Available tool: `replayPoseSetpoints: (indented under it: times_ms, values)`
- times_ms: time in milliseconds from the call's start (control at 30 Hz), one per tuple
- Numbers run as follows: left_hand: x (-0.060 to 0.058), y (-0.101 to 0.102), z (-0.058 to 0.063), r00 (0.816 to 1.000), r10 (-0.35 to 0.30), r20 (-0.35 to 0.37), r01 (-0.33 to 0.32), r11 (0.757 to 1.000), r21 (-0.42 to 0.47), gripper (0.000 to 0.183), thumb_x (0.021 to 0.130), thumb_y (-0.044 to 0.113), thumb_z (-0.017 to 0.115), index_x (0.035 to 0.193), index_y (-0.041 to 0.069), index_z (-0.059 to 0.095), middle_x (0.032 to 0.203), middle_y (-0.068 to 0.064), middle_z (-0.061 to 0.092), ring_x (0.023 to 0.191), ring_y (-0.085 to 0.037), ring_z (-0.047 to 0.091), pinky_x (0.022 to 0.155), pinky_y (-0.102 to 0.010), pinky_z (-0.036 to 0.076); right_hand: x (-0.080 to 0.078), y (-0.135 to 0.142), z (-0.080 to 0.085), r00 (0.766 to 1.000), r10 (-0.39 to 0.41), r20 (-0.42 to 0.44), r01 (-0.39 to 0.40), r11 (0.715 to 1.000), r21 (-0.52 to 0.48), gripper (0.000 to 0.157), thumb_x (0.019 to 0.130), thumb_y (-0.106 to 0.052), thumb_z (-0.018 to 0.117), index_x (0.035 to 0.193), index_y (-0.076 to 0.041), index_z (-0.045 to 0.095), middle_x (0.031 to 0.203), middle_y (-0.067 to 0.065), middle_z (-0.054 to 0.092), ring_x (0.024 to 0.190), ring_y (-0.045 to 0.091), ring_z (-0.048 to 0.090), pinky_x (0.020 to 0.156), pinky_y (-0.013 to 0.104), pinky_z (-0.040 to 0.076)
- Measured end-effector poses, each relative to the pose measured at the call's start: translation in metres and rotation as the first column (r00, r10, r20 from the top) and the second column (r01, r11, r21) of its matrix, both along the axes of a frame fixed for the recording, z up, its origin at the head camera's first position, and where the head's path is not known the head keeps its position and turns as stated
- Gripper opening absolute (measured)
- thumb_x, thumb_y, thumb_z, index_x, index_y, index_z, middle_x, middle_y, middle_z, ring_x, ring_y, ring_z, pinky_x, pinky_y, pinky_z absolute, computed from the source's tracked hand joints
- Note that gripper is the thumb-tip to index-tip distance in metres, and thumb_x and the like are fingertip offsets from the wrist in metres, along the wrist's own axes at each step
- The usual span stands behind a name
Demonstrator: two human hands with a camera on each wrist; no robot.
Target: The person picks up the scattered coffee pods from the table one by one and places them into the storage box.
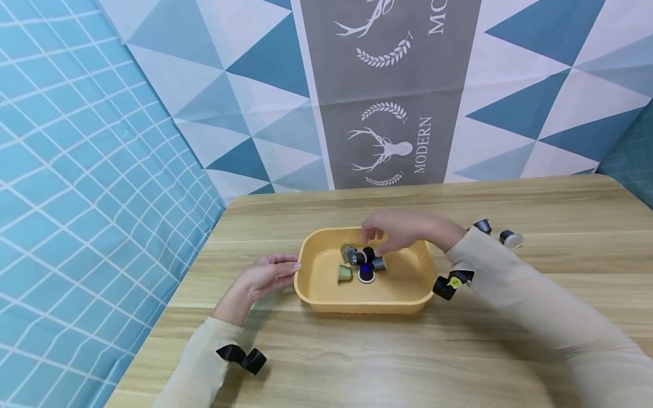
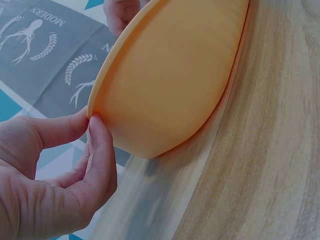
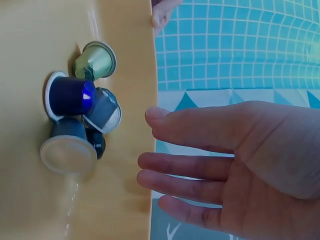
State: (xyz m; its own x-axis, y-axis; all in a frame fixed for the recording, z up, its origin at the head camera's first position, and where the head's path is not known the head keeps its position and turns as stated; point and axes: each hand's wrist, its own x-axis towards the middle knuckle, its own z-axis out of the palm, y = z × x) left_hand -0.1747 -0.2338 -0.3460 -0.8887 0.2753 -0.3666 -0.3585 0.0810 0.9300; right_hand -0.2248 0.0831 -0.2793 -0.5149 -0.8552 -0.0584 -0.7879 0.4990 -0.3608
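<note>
A yellow plastic basin (image 1: 357, 307) sits on the table with several coffee capsules inside. Its left rim is pinched between thumb and fingers of my left hand (image 2: 60, 170). Above the basin's back right part hovers my right hand (image 1: 395, 228); in the right wrist view its fingers (image 3: 185, 165) are extended and hold nothing. Nearest that hand lies the cluster of capsules: a shiny blue one (image 3: 72, 97), a light green one (image 3: 96, 61), a grey-blue one (image 3: 69, 150) with its lid showing, and dark ones partly hidden behind others.
On the table right of the basin, beyond my right forearm, lie a dark grey capsule (image 1: 482, 226) and a black capsule (image 1: 511, 239). Patterned cloth (image 1: 275, 141) hangs behind the wooden table (image 1: 326, 362), and blue checked cloth (image 1: 102, 187) stands at the left.
</note>
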Motion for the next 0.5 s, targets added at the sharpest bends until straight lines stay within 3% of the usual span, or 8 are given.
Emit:
replayPoseSetpoints:
  times_ms: [333, 500]
  values:
    - [0.001, -0.001, 0.001, 1.0, -0.004, 0.001, 0.004, 1.0, -0.005, 0.04, 0.094, 0.005, 0.056, 0.128, -0.013, 0.044, 0.092, 0.002, 0.067, 0.083, -0.004, 0.066, 0.077, -0.017, 0.057, 0.006, 0.032, 0.0, 0.997, -0.067, -0.05, 0.063, 0.996, -0.064, 0.022, 0.082, -0.007, 0.073, 0.103, -0.004, 0.064, 0.102, 0.009, 0.068, 0.092, 0.026, 0.065, 0.084, 0.041, 0.057]
    - [0.0, -0.001, 0.0, 1.0, -0.015, -0.01, 0.015, 1.0, -0.008, 0.04, 0.094, 0.005, 0.056, 0.127, -0.013, 0.044, 0.092, 0.003, 0.067, 0.083, -0.004, 0.066, 0.077, -0.016, 0.057, 0.009, 0.046, 0.002, 0.992, -0.121, -0.028, 0.119, 0.99, -0.072, 0.022, 0.084, -0.009, 0.072, 0.105, -0.006, 0.065, 0.103, 0.008, 0.068, 0.091, 0.023, 0.064, 0.084, 0.043, 0.056]
